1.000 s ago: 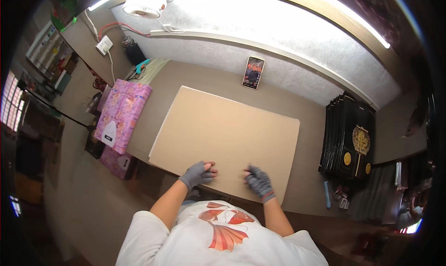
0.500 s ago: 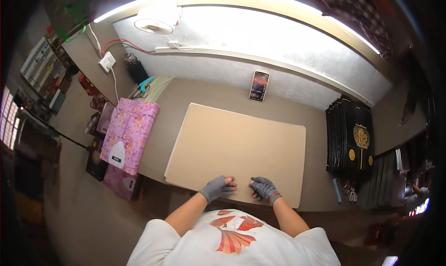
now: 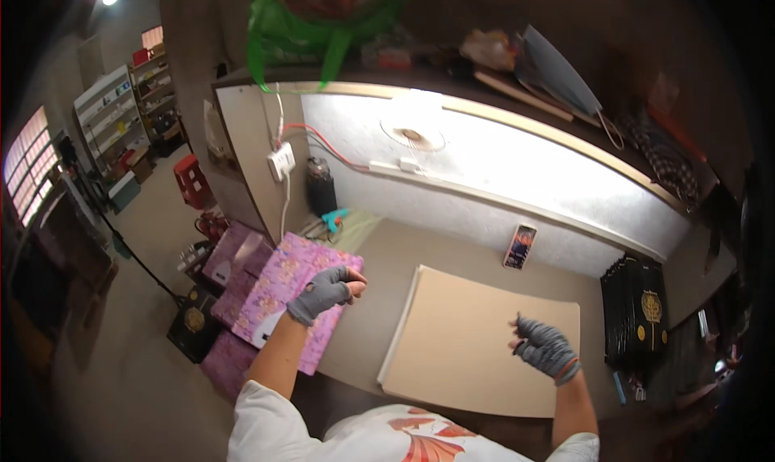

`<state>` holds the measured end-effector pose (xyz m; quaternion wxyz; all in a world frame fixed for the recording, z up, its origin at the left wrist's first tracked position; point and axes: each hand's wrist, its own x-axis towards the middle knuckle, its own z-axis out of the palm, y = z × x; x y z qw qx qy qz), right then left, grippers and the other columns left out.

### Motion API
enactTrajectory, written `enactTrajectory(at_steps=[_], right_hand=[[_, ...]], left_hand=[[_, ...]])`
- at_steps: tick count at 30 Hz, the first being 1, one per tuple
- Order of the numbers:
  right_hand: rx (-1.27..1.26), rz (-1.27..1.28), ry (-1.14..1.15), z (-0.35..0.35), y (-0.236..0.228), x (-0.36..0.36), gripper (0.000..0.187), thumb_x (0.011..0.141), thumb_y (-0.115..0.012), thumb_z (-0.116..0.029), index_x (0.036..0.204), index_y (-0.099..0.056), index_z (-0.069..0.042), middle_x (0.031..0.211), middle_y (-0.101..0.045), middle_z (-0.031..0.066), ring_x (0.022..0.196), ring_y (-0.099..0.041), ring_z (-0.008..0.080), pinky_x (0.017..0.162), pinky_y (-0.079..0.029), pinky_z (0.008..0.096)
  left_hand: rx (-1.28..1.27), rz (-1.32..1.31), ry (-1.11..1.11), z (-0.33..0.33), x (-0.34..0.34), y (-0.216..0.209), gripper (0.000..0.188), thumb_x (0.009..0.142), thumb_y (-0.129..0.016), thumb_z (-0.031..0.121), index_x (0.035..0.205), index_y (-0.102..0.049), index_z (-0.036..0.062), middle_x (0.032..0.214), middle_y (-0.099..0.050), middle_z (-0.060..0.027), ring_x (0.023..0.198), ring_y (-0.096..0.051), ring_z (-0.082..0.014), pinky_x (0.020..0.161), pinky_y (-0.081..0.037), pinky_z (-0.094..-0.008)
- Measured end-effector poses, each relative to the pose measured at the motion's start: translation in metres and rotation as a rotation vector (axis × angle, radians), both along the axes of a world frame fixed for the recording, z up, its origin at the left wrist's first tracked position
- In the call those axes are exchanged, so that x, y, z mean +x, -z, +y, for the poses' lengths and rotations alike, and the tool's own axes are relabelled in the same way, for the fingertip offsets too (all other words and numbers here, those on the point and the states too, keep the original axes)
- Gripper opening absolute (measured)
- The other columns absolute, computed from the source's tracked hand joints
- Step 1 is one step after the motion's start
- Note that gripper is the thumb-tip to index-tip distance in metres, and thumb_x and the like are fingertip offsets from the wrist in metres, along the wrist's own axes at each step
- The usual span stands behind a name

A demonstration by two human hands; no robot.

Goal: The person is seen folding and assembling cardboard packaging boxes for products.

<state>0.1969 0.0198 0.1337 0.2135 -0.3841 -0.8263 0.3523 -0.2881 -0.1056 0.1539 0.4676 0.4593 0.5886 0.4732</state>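
Note:
My left hand (image 3: pixel 327 292), in a grey fingerless glove, is raised over a pink floral folder-like package (image 3: pixel 323 256) at the left end of the table. Its fingers are loosely bent, with nothing visible in them. Above a stack of tan cardboard sheets (image 3: pixel 476 341) hovers my right hand (image 3: pixel 545 347), gloved the same way. Its fingers are apart and it holds nothing. The stack lies flat, pale edges showing along its left side. Whether the left hand touches the pink package, I cannot tell.
Black packages with gold emblems (image 3: pixel 634 313) stand at the right. A phone (image 3: pixel 520 246) leans on the back wall. A black bottle (image 3: pixel 320 186) and a turquoise-handled tool (image 3: pixel 334 219) sit behind the pink package. A green bag (image 3: pixel 299 34) hangs from the shelf above.
My view has turned up and to the left. The hands, close together at the stack's front edge before, are now wide apart, the left one over the pink package.

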Motion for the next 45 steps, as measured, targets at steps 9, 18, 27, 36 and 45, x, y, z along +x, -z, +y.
enactTrajectory(at_steps=[9,18,27,36,45], right_hand=[[1.231,-0.129,-0.098,0.002,-0.308,-0.157,0.046,0.089,-0.068,-0.020,0.131,-0.055,-0.005,0.103,-0.069,0.0114,0.083,-0.068,0.0246,0.075,-0.055,0.0328],[0.105,0.396,-0.309,0.183,-0.478,-0.259,0.039,0.096,-0.061,-0.025,0.129,-0.059,-0.003,0.115,-0.068,0.0091,0.102,-0.065,0.0170,0.081,-0.054,0.0281],[0.511,0.190,-0.044,0.211,-0.483,-0.414,0.040,0.087,-0.071,-0.035,0.118,-0.069,-0.009,0.110,-0.070,0.0037,0.105,-0.063,0.0173,0.095,-0.049,0.0337],[0.132,0.042,-0.002,0.236,-0.470,-0.489,0.042,0.091,-0.062,-0.052,0.115,-0.068,-0.018,0.097,-0.068,-0.0034,0.080,-0.057,0.0102,0.066,-0.043,0.0305],[1.415,-0.763,0.157,0.182,-0.493,-0.520,0.027,0.091,-0.056,-0.019,0.115,-0.068,-0.015,0.113,-0.068,0.0067,0.108,-0.063,0.0213,0.099,-0.046,0.0320]], left_hand=[[0.314,0.203,0.020,-0.028,-0.083,-0.143,0.036,0.093,-0.065,0.014,0.125,-0.056,0.0002,0.098,-0.064,-0.0033,0.087,-0.058,-0.0082,0.078,-0.049,-0.0238],[0.511,0.485,-0.070,-0.014,-0.154,-0.214,0.034,0.094,-0.063,0.017,0.124,-0.056,0.0026,0.098,-0.063,-0.0025,0.088,-0.062,-0.0081,0.073,-0.050,-0.0236],[1.129,2.037,-0.493,0.073,-0.322,-0.325,0.030,0.091,-0.063,0.016,0.119,-0.059,0.0048,0.116,-0.065,-0.0128,0.104,-0.062,-0.0301,0.088,-0.051,-0.0407],[0.909,0.530,-0.570,0.168,-0.329,-0.389,0.098,0.075,-0.083,0.036,0.148,-0.029,-0.0022,0.131,-0.056,-0.0199,0.118,-0.056,-0.0219,0.094,-0.047,-0.0331],[1.185,0.677,-0.808,0.206,-0.406,-0.424,0.060,0.087,-0.063,0.055,0.121,-0.064,0.0062,0.108,-0.070,-0.0177,0.102,-0.066,-0.0327,0.085,-0.049,-0.0446]])
